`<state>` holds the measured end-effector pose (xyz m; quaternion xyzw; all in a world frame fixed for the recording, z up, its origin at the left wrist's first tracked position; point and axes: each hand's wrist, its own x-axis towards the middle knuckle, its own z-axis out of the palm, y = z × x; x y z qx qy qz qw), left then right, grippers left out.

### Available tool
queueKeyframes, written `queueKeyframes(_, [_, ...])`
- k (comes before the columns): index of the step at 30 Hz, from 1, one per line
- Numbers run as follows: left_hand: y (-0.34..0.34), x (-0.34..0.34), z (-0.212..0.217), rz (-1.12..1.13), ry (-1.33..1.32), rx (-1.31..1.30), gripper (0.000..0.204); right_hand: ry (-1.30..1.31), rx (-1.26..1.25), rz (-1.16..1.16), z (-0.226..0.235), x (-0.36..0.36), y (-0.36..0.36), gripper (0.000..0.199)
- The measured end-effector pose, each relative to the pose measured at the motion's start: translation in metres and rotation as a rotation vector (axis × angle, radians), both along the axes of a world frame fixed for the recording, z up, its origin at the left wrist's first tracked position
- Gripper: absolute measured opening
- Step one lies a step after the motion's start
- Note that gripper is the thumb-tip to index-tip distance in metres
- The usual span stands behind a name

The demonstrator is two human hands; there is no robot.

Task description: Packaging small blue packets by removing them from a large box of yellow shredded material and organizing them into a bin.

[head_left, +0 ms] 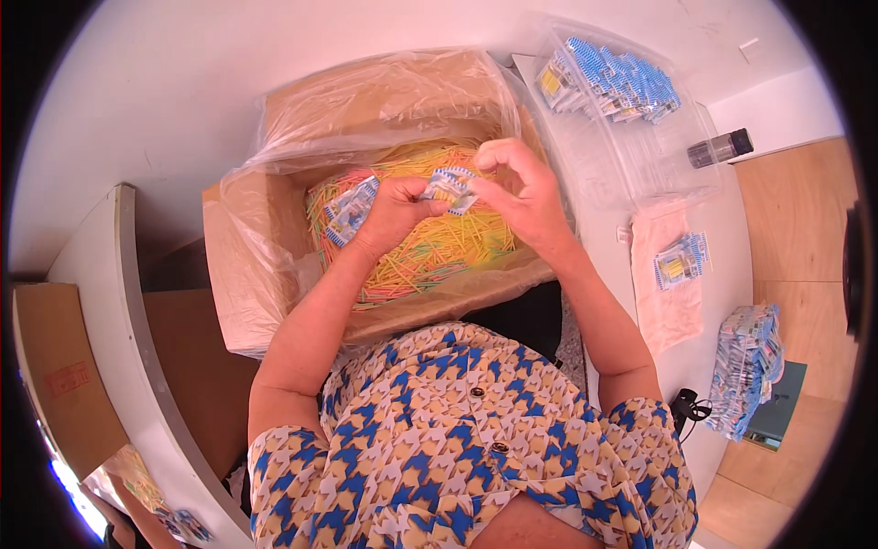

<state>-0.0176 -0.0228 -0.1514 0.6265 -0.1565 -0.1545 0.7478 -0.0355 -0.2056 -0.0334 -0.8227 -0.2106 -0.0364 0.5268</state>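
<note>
My left hand (395, 218) is closed around small blue-and-white plastic packets. One packet (448, 189) shows between its thumb and fingers, while others (351, 210) stick out on the left side of the palm. My right hand (530, 197) meets the first packet at its right edge, thumb on the film and index finger curled above. Its remaining fingers are partly hidden. Both hands are over a cardboard box (251, 265) lined with clear plastic. Inside lie many thin sticks (430, 252) in yellow, green and pink.
On the white table at right, a clear bin (631, 151) holds many packets (631, 78). Beside it lie a dark-capped jar (720, 147), a pink cloth (654, 311) with packets (679, 261) on it, and a stack of packets (745, 371). Another cardboard box (69, 375) stands at left.
</note>
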Motion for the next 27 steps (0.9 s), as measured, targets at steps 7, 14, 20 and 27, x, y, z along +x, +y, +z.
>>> queueKeyframes(7, [-0.003, -0.006, 0.008, 0.03, -0.087, 0.019, 0.017, -0.387, -0.552, 0.116, 0.02, -0.001, 0.003, 0.013])
queueKeyframes(14, [-0.004, -0.004, 0.009, 0.001, -0.078, 0.08, 0.02, -0.39, -0.769, 0.129, 0.015, 0.007, 0.003, 0.009])
queueKeyframes(20, [0.004, 0.003, 0.001, -0.014, -0.033, 0.084, 0.019, -0.284, -0.364, 0.041, 0.013, 0.017, -0.012, 0.003])
queueKeyframes(27, [0.02, 0.014, 0.01, 0.024, 0.142, 0.08, 0.016, -0.328, -0.241, -0.217, -0.045, 0.032, -0.043, 0.011])
